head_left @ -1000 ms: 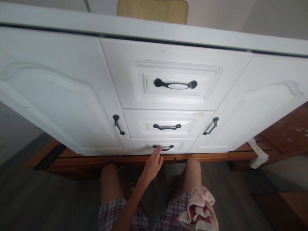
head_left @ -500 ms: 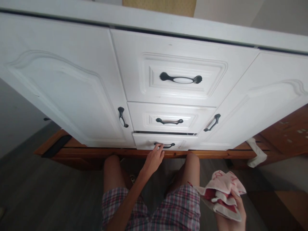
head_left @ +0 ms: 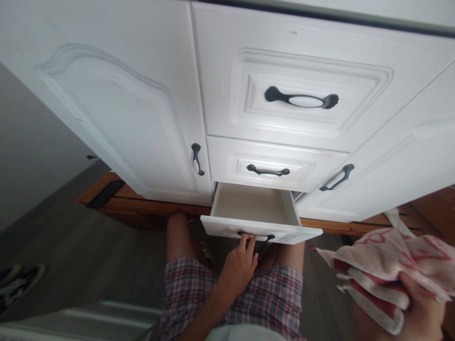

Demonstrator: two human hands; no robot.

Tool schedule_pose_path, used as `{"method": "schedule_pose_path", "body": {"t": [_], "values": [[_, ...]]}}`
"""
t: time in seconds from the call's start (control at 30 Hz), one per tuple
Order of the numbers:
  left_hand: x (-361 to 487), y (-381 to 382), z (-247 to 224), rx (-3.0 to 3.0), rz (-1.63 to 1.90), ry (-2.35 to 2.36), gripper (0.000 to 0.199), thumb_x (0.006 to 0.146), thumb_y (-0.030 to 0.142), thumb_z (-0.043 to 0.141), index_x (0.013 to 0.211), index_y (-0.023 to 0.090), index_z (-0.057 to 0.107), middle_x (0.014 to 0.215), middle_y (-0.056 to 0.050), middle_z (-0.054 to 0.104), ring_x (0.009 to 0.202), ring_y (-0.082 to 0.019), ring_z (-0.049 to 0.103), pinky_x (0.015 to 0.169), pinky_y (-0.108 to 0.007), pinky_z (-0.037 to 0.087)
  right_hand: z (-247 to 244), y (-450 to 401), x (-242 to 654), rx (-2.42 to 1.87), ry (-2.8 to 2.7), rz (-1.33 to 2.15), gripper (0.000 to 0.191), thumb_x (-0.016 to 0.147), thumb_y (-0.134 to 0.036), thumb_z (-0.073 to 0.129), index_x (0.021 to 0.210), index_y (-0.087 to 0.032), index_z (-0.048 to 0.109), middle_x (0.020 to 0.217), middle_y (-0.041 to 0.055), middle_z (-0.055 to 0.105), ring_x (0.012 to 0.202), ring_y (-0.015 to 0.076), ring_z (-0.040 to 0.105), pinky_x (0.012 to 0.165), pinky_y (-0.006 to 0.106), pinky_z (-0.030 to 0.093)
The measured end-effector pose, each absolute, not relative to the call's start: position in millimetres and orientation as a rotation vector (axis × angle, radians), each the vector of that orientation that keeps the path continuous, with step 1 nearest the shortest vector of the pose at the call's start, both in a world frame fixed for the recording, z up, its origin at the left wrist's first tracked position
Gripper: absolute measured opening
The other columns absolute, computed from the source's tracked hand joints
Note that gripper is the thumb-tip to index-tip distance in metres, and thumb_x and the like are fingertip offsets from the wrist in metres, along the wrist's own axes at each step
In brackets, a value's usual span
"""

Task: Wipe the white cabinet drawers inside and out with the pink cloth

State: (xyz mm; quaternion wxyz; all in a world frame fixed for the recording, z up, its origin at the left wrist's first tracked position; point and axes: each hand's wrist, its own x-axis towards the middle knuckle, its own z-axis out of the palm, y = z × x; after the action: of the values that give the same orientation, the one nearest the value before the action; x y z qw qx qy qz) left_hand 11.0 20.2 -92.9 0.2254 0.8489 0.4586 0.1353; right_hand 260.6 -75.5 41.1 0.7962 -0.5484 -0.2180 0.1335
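Note:
The bottom drawer (head_left: 256, 201) of a white cabinet stands pulled out, and the part of its inside that shows looks bare. My left hand (head_left: 240, 263) has its fingers hooked round the black-and-white drawer handle (head_left: 263, 238) at the handle's left side. Off to the right, my right hand (head_left: 423, 303) grips a crumpled pink-and-white cloth (head_left: 386, 255) with red marks and red folds. The cloth hides most of that hand's fingers.
Above are two shut drawers, a middle drawer (head_left: 227, 163) and a top drawer (head_left: 355, 118). Cabinet doors with handles flank them, one a left door (head_left: 117, 123). A brown wooden ledge (head_left: 138, 206) runs beneath. Shoes (head_left: 21, 284) lie on the floor at left.
The bottom drawer has come out from a narrow gap to well open, drawn toward me by my left hand. My right hand with the cloth has moved up and right in view.

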Motion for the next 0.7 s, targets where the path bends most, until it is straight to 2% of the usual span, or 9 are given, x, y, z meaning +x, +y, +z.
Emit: {"method": "schedule_pose_path", "body": {"t": [0.07,0.13,0.23,0.33,0.43,0.57,0.7], "values": [[13.1,12.6,-93.2,2.335,0.357,1.296,0.042,0.108,0.02,0.054,0.149,0.021,0.051,0.148,-0.011,0.058,0.109,-0.024,0.077,0.095,-0.039,0.066,60.8,-52.9,252.5,-1.305,-0.52,0.106,0.043,0.075,-0.038,0.088,0.112,-0.028,0.07,0.099,0.0016,0.069,0.083,0.0212,0.066,0.068,0.037,0.059],[11.9,7.1,-93.4,2.344,0.346,1.291,0.043,0.106,0.018,0.056,0.149,0.021,0.05,0.147,-0.01,0.059,0.11,-0.023,0.077,0.097,-0.04,0.066,76.2,-27.9,241.8,-1.454,-0.807,0.131,0.047,0.08,-0.039,0.085,0.121,-0.025,0.066,0.103,0.0023,0.068,0.086,0.0207,0.065,0.073,0.035,0.057],[5.4,0.7,-92.9,2.367,0.301,1.261,0.048,0.104,0.016,0.058,0.151,0.021,0.048,0.149,-0.011,0.059,0.111,-0.023,0.077,0.097,-0.04,0.066,83.6,14.1,224.8,-1.541,-1.609,0.344,0.032,0.099,-0.033,0.066,0.129,-0.025,0.061,0.116,0.0067,0.068,0.099,0.0223,0.066,0.088,0.037,0.057],[-0.4,-6.5,-94.6,2.374,0.287,1.236,0.049,0.104,0.016,0.057,0.152,0.021,0.048,0.15,-0.012,0.059,0.113,-0.023,0.076,0.097,-0.038,0.065,67.3,61.9,206.3,-1.456,-2.258,0.525,0.027,0.104,-0.016,0.047,0.126,-0.024,0.06,0.124,0.0105,0.064,0.11,0.0231,0.064,0.097,0.038,0.054],[-2.0,-16.6,-103.7,2.372,0.274,1.235,0.05,0.104,0.016,0.055,0.154,0.021,0.049,0.155,-0.013,0.059,0.117,-0.024,0.076,0.1,-0.038,0.064,31.3,111.4,185.6,-1.444,-2.636,0.584,0.028,0.103,-0.013,0.048,0.127,-0.019,0.061,0.122,0.0134,0.065,0.105,0.024,0.064,0.093,0.037,0.055],[-4.8,-29.4,-117.6,2.342,0.216,1.238,0.052,0.105,0.019,0.054,0.157,0.023,0.05,0.163,-0.013,0.056,0.129,-0.026,0.072,0.108,-0.038,0.061,-19.7,174.6,159.9,-1.593,-2.756,0.631,0.04,0.1,-0.018,0.059,0.14,-0.018,0.063,0.129,0.0177,0.066,0.108,0.0285,0.068,0.093,0.04,0.056],[-13.0,-33.5,-112.7,2.298,0.152,1.195,0.053,0.107,0.023,0.052,0.16,0.028,0.048,0.166,-0.009,0.055,0.132,-0.024,0.07,0.112,-0.036,0.058,-44.8,230.9,142.1,-1.691,-2.427,0.657,0.035,0.098,-0.018,0.062,0.131,-0.019,0.071,0.126,0.0164,0.072,0.112,0.0292,0.068,0.1,0.042,0.054]]}}
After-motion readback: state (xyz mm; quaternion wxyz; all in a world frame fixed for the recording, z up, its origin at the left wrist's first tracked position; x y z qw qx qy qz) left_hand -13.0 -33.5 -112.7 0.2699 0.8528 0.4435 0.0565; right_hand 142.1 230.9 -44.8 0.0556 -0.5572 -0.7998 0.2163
